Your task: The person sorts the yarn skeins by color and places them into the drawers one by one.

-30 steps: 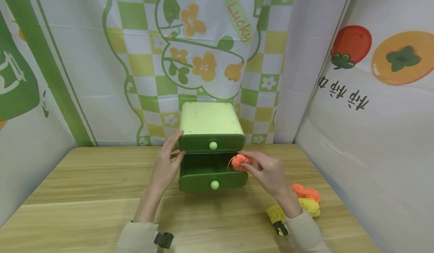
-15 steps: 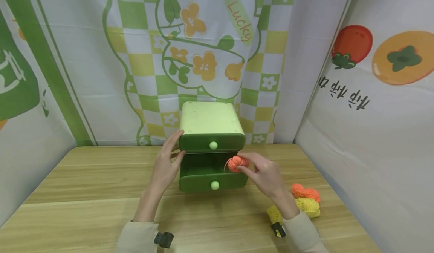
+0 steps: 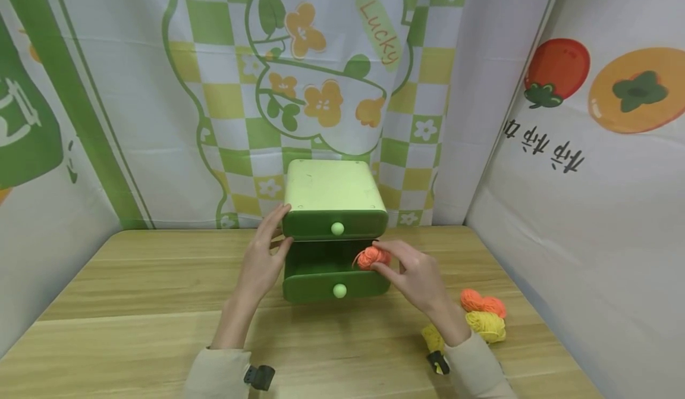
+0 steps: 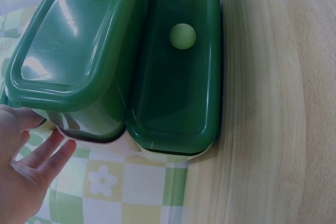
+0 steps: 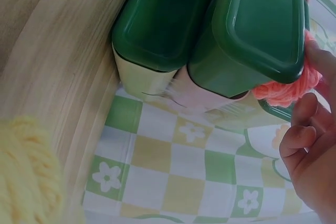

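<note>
A pale-green-topped cabinet (image 3: 332, 185) with dark green drawers stands at the back of the table. Its middle drawer (image 3: 310, 289) is pulled out; the top drawer (image 3: 305, 225) and bottom drawer (image 4: 176, 87) are closed. Between thumb and fingers, my right hand (image 3: 423, 277) pinches a coral-orange skein of yarn (image 3: 371, 257) over the right end of the pulled-out drawer, a loose strand curling off its left. My left hand (image 3: 258, 268) rests with extended fingers against the cabinet's left side, beside the top drawer.
On the wooden table (image 3: 160, 286), right of the cabinet, lie another orange skein (image 3: 483, 302) and a yellow skein (image 3: 487, 326). More yellow yarn (image 3: 432, 337) with a black band (image 3: 438, 363) sits partly behind the right forearm. A patterned cloth (image 3: 225, 101) hangs behind.
My right hand has moved a little left with the orange skein, bringing it further over the pulled-out drawer. My left hand stays at the cabinet's side.
</note>
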Demonstrator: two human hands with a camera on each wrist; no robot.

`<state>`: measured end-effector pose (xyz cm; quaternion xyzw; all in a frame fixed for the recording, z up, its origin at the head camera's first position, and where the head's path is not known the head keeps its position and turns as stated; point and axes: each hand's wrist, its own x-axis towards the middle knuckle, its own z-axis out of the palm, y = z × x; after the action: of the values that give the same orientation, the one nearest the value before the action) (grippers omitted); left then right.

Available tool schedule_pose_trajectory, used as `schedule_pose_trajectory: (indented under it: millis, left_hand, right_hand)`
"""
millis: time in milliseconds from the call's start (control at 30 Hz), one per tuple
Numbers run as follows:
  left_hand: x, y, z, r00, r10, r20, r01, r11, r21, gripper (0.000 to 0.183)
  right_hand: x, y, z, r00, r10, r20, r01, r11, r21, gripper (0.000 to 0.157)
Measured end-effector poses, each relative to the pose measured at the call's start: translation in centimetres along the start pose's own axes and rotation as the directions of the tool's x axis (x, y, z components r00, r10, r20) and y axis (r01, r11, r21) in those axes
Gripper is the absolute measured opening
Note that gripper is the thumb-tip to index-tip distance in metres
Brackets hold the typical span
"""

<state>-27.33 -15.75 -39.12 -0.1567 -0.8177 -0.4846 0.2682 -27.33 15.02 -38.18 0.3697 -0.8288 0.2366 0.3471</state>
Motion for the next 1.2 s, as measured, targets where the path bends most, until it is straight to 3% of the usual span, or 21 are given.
schedule_pose_trajectory:
  millis: [1200]
  left_hand:
    - [0.03, 0.01, -0.03, 1.000, -0.003, 0.003, 0.003, 1.000, -0.016, 0.070]
  right_hand:
    - [0.09, 0.34, -0.26, 1.000, 0.006, -0.005, -0.006, 1.000, 0.017, 0.036]
